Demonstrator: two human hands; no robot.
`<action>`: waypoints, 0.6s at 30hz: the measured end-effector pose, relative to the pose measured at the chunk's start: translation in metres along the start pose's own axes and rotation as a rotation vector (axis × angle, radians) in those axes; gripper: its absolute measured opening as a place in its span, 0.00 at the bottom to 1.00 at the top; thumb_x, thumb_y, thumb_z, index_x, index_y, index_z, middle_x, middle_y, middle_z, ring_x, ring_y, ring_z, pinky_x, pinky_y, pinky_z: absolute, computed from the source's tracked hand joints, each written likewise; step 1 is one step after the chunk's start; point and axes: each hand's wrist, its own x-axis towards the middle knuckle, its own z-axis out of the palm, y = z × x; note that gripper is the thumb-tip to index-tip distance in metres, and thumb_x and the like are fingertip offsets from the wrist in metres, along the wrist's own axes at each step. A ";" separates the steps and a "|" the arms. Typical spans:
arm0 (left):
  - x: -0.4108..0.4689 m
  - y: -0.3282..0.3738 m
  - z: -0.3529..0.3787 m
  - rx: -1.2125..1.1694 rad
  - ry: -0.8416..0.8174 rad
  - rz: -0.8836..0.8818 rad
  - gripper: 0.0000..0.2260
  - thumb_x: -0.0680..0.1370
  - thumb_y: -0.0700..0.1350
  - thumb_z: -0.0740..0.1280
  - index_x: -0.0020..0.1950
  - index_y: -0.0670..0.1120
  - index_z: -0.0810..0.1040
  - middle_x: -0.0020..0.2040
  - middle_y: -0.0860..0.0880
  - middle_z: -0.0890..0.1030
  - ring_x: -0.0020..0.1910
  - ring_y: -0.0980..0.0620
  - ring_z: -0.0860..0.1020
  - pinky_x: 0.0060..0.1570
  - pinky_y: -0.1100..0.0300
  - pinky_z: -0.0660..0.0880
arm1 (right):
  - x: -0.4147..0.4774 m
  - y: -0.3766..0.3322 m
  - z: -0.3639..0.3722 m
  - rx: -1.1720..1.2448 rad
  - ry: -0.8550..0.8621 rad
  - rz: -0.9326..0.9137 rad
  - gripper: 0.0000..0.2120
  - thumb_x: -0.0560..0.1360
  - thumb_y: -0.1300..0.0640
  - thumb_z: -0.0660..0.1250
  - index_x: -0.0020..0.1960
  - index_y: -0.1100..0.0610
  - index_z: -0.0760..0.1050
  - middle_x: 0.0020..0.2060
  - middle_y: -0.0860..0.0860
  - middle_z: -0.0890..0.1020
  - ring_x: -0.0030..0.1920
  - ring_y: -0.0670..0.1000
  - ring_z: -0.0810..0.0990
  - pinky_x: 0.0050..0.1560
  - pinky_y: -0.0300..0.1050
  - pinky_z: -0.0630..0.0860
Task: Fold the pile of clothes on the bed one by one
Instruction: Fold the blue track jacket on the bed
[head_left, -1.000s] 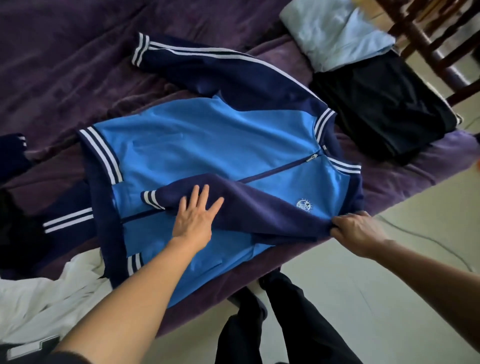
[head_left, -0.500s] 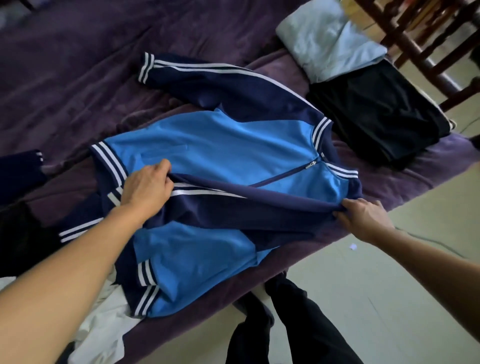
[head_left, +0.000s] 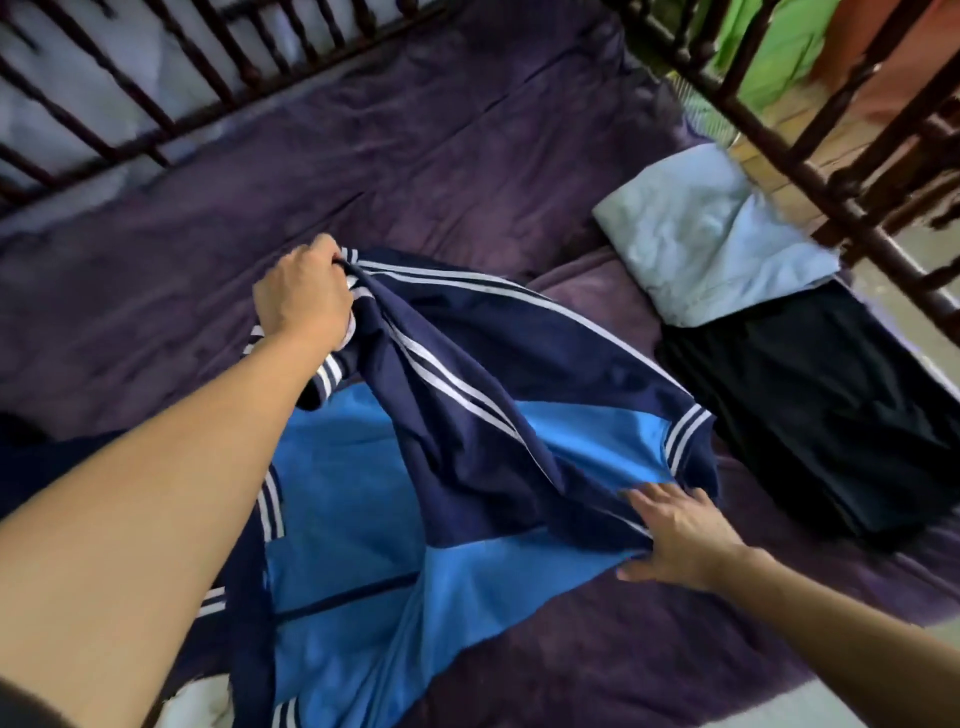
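A blue zip jacket (head_left: 363, 561) with navy, white-striped sleeves lies face up on the purple bed (head_left: 441, 171). My left hand (head_left: 304, 296) grips the cuff of the far navy sleeve (head_left: 467, 358) and holds it lifted above the jacket's body. My right hand (head_left: 680, 535) lies flat with spread fingers on the jacket's shoulder near the collar, pressing the folded near sleeve down. The jacket's left edge is hidden behind my left forearm.
A folded pale blue garment (head_left: 706, 234) and a folded black garment (head_left: 815, 405) lie at the bed's right side. A dark wooden rail (head_left: 831, 192) runs behind them and another along the back. White cloth (head_left: 197, 706) pokes out at the bottom left.
My left hand left the near sleeve, reached to the far sleeve's cuff and lifted it over the jacket. My right hand let go of the shoulder edge and now lies flat on it.
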 end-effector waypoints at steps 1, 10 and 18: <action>0.012 0.002 0.005 0.004 0.004 -0.010 0.09 0.79 0.42 0.58 0.55 0.43 0.75 0.54 0.37 0.77 0.52 0.34 0.75 0.44 0.46 0.69 | 0.010 -0.001 0.005 -0.004 0.041 -0.011 0.36 0.69 0.28 0.61 0.69 0.48 0.67 0.63 0.45 0.74 0.66 0.51 0.71 0.61 0.49 0.65; 0.099 -0.015 0.022 0.128 0.017 -0.168 0.13 0.81 0.47 0.57 0.59 0.41 0.74 0.60 0.35 0.73 0.57 0.31 0.73 0.55 0.40 0.68 | 0.072 0.045 -0.057 0.547 0.529 0.267 0.24 0.75 0.39 0.62 0.30 0.54 0.63 0.23 0.47 0.68 0.31 0.62 0.75 0.32 0.47 0.64; 0.186 0.022 0.072 0.068 -0.034 -0.202 0.15 0.81 0.47 0.57 0.61 0.41 0.75 0.62 0.35 0.73 0.63 0.33 0.70 0.62 0.41 0.66 | 0.136 0.068 -0.089 0.473 0.504 0.370 0.21 0.77 0.36 0.58 0.39 0.54 0.73 0.32 0.52 0.79 0.40 0.62 0.78 0.35 0.49 0.71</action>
